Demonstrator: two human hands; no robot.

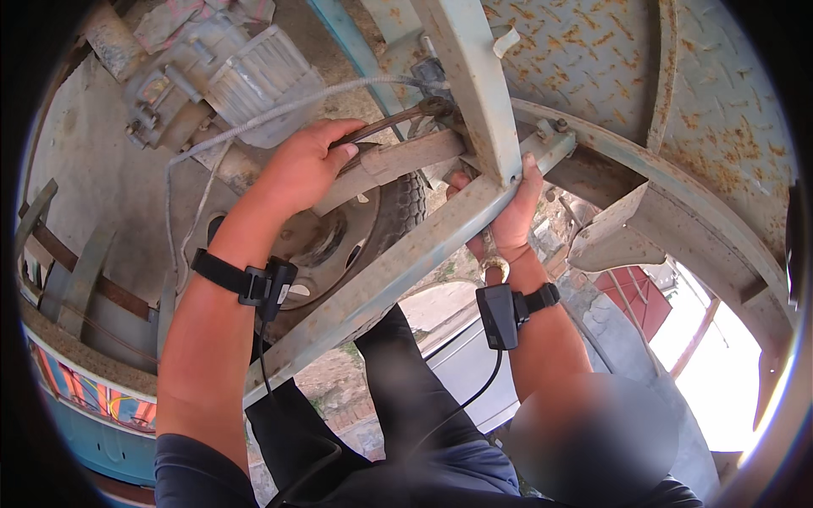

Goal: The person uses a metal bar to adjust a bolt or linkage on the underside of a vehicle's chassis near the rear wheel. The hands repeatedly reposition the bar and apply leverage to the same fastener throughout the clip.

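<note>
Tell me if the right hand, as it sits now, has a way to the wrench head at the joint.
Probably not directly. The right hand grips the pale blue angle bar from below, and that bar and the upright post stand between it and the wrench head, which the left hand is working from the other side.

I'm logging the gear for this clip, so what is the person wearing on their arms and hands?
Both hands, left hand and right hand, are bare. Each wrist carries a black strap with a small black box, left wrist box, right wrist box, each trailing a thin black cable. Dark short sleeves end at the upper arms.
</note>
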